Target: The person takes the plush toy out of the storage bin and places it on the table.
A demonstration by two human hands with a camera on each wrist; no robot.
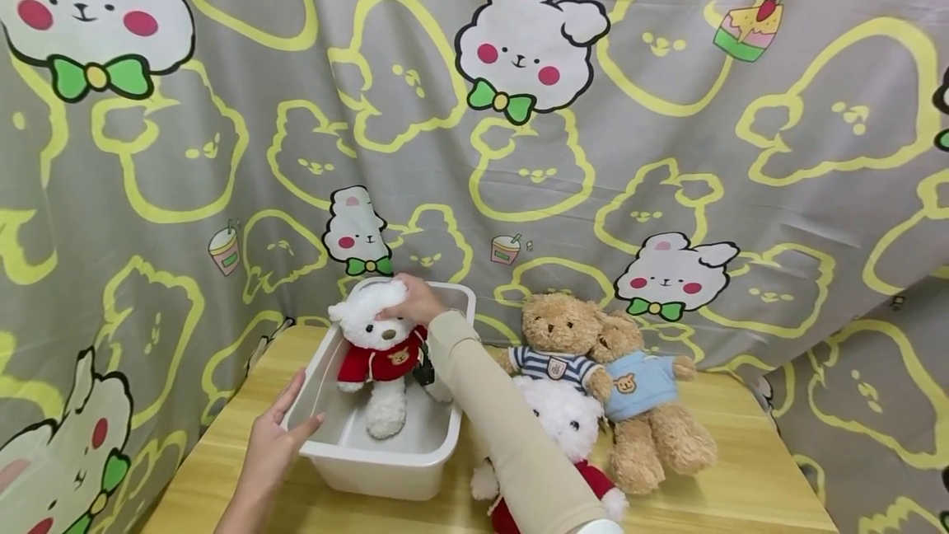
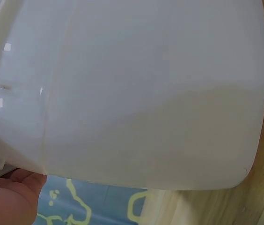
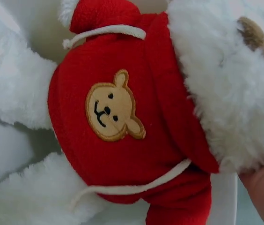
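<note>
A white teddy bear (image 1: 393, 365) in a red hoodie is inside the white plastic bin (image 1: 389, 480), face up with its legs toward the near end. My right hand (image 1: 418, 301) grips the bear's head from above, near the bin's far end. Up close in the right wrist view, the hoodie (image 3: 160, 93) shows a bear-face patch and white drawstrings. At the bin's near left corner, my left hand (image 1: 274, 435) holds the rim, thumb toward the inside. The left wrist view shows that hand (image 2: 12, 199) tucked at the rim beside the bin's outer wall (image 2: 146, 93).
Right of the bin, a brown bear (image 1: 559, 328) in a striped shirt leans by another brown bear (image 1: 648, 402) in blue. A second white bear (image 1: 567, 414) in red lies before them, partly behind my right sleeve. Patterned curtains (image 1: 534, 180) surround the wooden table (image 1: 749, 468).
</note>
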